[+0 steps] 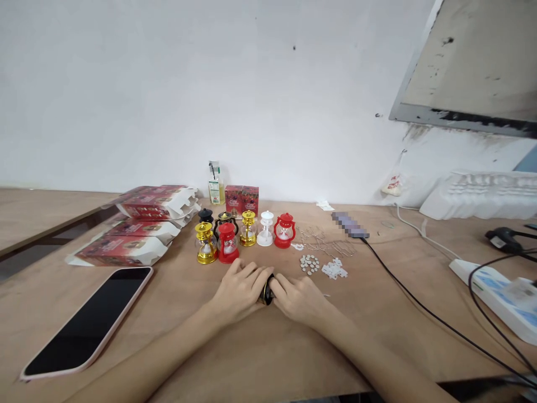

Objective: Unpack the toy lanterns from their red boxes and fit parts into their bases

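Note:
In the middle of the table, my left hand [243,288] is wrapped round a black mini lantern [267,292] with a gold edge, tipped on its side. Only its round base end shows; the fingers hide the rest. My right hand [296,296] has its bent fingers pressed against that base; whether they pinch a small part is hidden. Beyond the hands stand several upright mini lanterns: a red one [228,244] in front, a gold one [206,244], a white one [265,229] and another red one [285,230]. To the right lie button cells [309,264] and white plastic pieces [334,268].
Thin wire handles [323,240] lie behind the cells. Red printed boxes [126,246] are stacked at left, near a phone [88,324]. A bottle [215,187] stands at the wall. A cable and a power strip [495,296] occupy the right side.

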`<state>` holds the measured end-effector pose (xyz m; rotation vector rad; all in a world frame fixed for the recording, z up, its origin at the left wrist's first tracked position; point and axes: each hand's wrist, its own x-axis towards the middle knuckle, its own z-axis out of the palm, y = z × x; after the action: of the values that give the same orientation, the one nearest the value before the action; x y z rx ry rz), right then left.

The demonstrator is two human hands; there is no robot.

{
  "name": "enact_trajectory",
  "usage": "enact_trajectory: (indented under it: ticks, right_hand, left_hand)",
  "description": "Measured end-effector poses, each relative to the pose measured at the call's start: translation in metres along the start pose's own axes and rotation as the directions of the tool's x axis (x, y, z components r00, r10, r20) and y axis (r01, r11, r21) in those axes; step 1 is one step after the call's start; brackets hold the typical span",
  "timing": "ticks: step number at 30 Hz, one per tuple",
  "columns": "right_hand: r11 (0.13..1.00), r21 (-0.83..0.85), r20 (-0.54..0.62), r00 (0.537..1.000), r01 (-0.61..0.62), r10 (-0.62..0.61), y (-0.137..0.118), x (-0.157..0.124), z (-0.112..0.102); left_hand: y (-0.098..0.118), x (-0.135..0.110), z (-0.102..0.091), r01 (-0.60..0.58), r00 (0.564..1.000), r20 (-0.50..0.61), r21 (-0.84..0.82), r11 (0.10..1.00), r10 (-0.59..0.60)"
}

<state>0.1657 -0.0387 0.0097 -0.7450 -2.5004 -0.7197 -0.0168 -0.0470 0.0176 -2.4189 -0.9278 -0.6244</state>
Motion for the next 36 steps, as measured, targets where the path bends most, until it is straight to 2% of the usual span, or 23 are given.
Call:
enact_trajectory:
  ticks: [11, 14, 17, 20, 22, 24, 28, 32, 36]
  right_hand:
    - [0.996, 0.086, -0.141, 0.99, -0.013, 0.025, 0.002, 0.002, 0.003]
    - [0.991, 0.122, -0.137, 0.988, -0.054, 0.071, 0.001, 0.0, 0.005]
    - [0.97, 0.185, -0.091, 0.98, -0.16, 0.179, 0.011, -0.004, 0.009]
    - [0.907, 0.196, 0.068, 0.928, -0.373, 0.367, 0.039, -0.004, 0.01]
    - [0.827, 0.186, 0.2, 0.844, -0.531, 0.497, 0.064, 0.0, 0.01]
    - [0.757, 0.25, 0.303, 0.791, -0.604, 0.531, 0.088, 0.006, 0.011]
    - [0.724, 0.279, 0.341, 0.77, -0.631, 0.539, 0.116, 0.015, 0.022]
    - [0.662, 0.315, 0.361, 0.731, -0.68, 0.579, 0.122, 0.016, 0.033]
    - [0.557, 0.38, 0.319, 0.67, -0.738, 0.67, 0.122, 0.015, 0.026]
  left_hand:
    - [0.002, 0.002, -0.001, 0.002, 1.0, 0.007, -0.02, 1.0, -0.002]
    - [0.0, 0.003, -0.002, 0.012, 0.999, 0.047, -0.003, 1.0, -0.012]
    - [-0.004, 0.002, -0.003, 0.039, 0.995, 0.088, 0.029, 0.999, -0.042]
    - [-0.01, 0.0, -0.003, 0.089, 0.991, 0.098, 0.054, 0.995, -0.094]
    - [-0.013, 0.0, -0.003, 0.114, 0.99, 0.083, 0.056, 0.992, -0.118]
    - [-0.015, 0.0, -0.003, 0.122, 0.99, 0.07, 0.053, 0.991, -0.126]
    - [-0.014, 0.0, -0.005, 0.119, 0.991, 0.054, 0.036, 0.992, -0.121]
    - [-0.013, 0.001, -0.007, 0.128, 0.991, 0.039, 0.023, 0.991, -0.129]
    - [-0.013, 0.001, -0.006, 0.145, 0.989, 0.024, 0.038, 0.989, -0.146]
